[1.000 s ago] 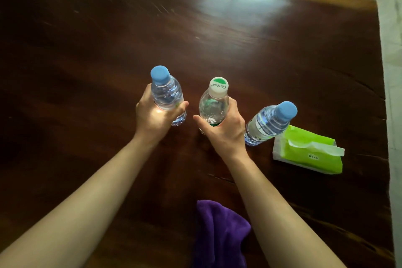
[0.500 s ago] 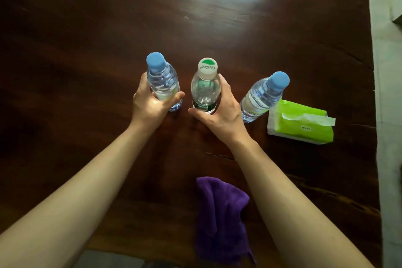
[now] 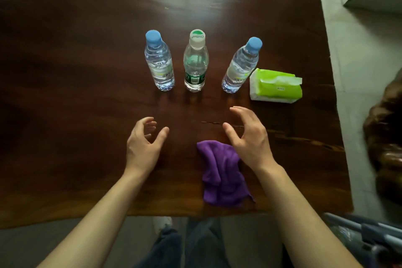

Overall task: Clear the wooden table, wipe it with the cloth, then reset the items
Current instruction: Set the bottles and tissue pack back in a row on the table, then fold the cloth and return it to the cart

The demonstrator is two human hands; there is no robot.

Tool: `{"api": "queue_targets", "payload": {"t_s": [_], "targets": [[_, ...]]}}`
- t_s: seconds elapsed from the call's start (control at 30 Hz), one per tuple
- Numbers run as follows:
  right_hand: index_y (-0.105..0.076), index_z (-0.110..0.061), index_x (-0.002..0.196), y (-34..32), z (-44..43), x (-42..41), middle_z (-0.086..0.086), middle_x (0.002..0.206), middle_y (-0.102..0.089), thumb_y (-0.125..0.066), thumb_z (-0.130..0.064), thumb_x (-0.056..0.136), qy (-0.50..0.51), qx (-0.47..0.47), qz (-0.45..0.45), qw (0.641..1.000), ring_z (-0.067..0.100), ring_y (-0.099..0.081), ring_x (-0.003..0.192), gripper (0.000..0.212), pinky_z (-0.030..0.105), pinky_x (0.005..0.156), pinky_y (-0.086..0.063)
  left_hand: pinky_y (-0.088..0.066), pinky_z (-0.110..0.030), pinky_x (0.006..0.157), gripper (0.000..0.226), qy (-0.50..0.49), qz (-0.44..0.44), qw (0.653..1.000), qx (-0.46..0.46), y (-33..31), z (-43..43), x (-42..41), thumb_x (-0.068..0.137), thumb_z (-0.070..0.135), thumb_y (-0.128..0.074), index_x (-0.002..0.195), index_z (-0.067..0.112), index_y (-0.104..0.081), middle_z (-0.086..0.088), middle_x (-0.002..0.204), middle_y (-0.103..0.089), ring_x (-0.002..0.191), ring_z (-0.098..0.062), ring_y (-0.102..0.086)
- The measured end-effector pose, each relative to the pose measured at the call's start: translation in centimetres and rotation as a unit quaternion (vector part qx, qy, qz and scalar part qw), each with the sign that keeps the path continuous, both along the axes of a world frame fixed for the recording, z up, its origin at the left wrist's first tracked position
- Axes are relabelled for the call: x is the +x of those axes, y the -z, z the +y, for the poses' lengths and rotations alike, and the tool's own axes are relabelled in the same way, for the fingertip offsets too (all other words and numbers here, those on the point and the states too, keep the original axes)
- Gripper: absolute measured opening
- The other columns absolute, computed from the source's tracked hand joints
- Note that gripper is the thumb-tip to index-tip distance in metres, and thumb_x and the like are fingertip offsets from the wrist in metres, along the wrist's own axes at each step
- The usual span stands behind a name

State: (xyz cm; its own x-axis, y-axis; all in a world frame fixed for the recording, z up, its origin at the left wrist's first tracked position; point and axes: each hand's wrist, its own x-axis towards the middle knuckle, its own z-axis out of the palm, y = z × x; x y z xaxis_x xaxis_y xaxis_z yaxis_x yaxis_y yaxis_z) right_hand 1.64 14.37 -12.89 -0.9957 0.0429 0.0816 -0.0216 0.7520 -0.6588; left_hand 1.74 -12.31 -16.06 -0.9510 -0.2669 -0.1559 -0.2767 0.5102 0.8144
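Note:
Three water bottles stand upright in a row on the dark wooden table: a blue-capped bottle on the left, a white-capped bottle with a green label in the middle, another blue-capped bottle on the right. A green tissue pack lies just right of them. A crumpled purple cloth rests near the table's front edge. My left hand hovers open in front of the bottles, holding nothing. My right hand is open too, above the cloth's upper right corner.
The table's right edge borders a pale tiled floor. A dark brown rounded object sits at the far right. Grey metal bars show at the bottom right. My legs in dark trousers are below the front edge.
Both hands have let go of the left and middle bottles and drawn back toward the front edge. The bottles now stand free. The view has tilted down.

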Motion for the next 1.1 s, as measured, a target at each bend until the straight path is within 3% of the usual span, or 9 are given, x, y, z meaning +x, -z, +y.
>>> {"api": "queue_targets", "payload": {"t_s": [0.17,0.23,0.33,0.43,0.57,0.77,0.93,1.1], "targets": [[-0.067,-0.008,0.123,-0.3,1.0,5.9,0.007,0.124,-0.067,-0.071,-0.018,0.092,0.048,0.017,-0.009,0.999,0.02,-0.061,0.118,0.033,0.034,0.104,-0.049,-0.055,-0.027,0.081,0.041,0.06,-0.043,0.997,0.011,0.7,1.6,3.4,0.086,0.04,-0.075,0.12,0.023,-0.062,0.003,0.107,-0.07,0.097,-0.011,-0.068],[-0.068,-0.011,0.12,-0.1,1.2,7.7,0.006,0.12,-0.068,-0.068,-0.02,0.095,0.069,0.02,-0.03,0.997,0.018,-0.063,0.112,0.027,0.034,0.098,-0.053,-0.055,-0.032,0.084,0.041,0.075,-0.069,0.995,0.01,0.8,2.3,4.0,0.086,0.042,-0.074,0.118,0.02,-0.064,0.004,0.102,-0.071,0.095,-0.012,-0.068],[-0.068,-0.015,0.119,0.8,1.5,9.3,0.004,0.113,-0.071,-0.063,-0.028,0.098,0.134,0.003,-0.105,0.985,0.016,-0.066,0.101,0.025,0.033,0.087,-0.057,-0.056,-0.036,0.087,0.045,0.103,-0.113,0.988,0.003,0.8,3.6,4.1,0.087,0.048,-0.071,0.12,0.018,-0.067,0.005,0.099,-0.071,0.095,-0.016,-0.068],[-0.069,-0.016,0.119,2.1,1.9,9.6,0.003,0.113,-0.072,-0.06,-0.033,0.099,0.19,-0.026,-0.182,0.964,0.021,-0.067,0.103,0.027,0.037,0.089,-0.057,-0.055,-0.037,0.089,0.051,0.116,-0.145,0.983,0.006,1.0,5.2,3.6,0.088,0.053,-0.068,0.123,0.016,-0.067,0.005,0.1,-0.069,0.101,-0.019,-0.066],[-0.071,-0.022,0.112,3.6,2.4,8.9,0.001,0.11,-0.073,-0.057,-0.04,0.099,0.216,-0.059,-0.243,0.944,0.02,-0.066,0.104,0.026,0.034,0.085,-0.054,-0.054,-0.04,0.094,0.055,0.097,-0.189,0.977,0.016,1.7,7.5,2.6,0.088,0.056,-0.065,0.122,0.014,-0.067,-0.004,0.114,-0.072,0.107,-0.024,-0.066],[-0.072,-0.019,0.108,5.3,2.3,6.9,-0.001,0.101,-0.074,-0.061,-0.054,0.093,0.218,-0.116,-0.307,0.919,0.019,-0.07,0.094,0.039,0.033,0.081,-0.056,-0.056,-0.045,0.094,0.052,0.025,-0.238,0.971,0.019,2.5,9.7,1.6,0.086,0.056,-0.067,0.115,0.014,-0.07,-0.009,0.105,-0.074,0.1,-0.026,-0.069],[-0.066,-0.024,0.099,5.7,1.7,6.0,-0.01,0.088,-0.063,-0.065,-0.049,0.093,0.229,-0.135,-0.311,0.913,0.002,-0.055,0.078,0.026,0.015,0.056,-0.037,-0.058,-0.044,0.088,0.034,-0.024,-0.247,0.969,0.002,2.6,10.5,1.4,0.087,0.046,-0.07,0.101,0.015,-0.073,-0.007,0.097,-0.074,0.095,-0.025,-0.069],[-0.066,-0.024,0.096,5.1,2.3,6.4,-0.004,0.093,-0.068,-0.067,-0.043,0.093,0.248,-0.25,-0.311,0.883,0.012,-0.064,0.088,0.02,0.024,0.063,-0.051,-0.052,-0.03,0.064,0.017,-0.032,-0.233,0.972,0.024,1.7,10.4,2.0,0.09,0.039,-0.066,0.088,0.022,-0.066,-0.001,0.09,-0.069,0.088,-0.02,-0.067]]}}
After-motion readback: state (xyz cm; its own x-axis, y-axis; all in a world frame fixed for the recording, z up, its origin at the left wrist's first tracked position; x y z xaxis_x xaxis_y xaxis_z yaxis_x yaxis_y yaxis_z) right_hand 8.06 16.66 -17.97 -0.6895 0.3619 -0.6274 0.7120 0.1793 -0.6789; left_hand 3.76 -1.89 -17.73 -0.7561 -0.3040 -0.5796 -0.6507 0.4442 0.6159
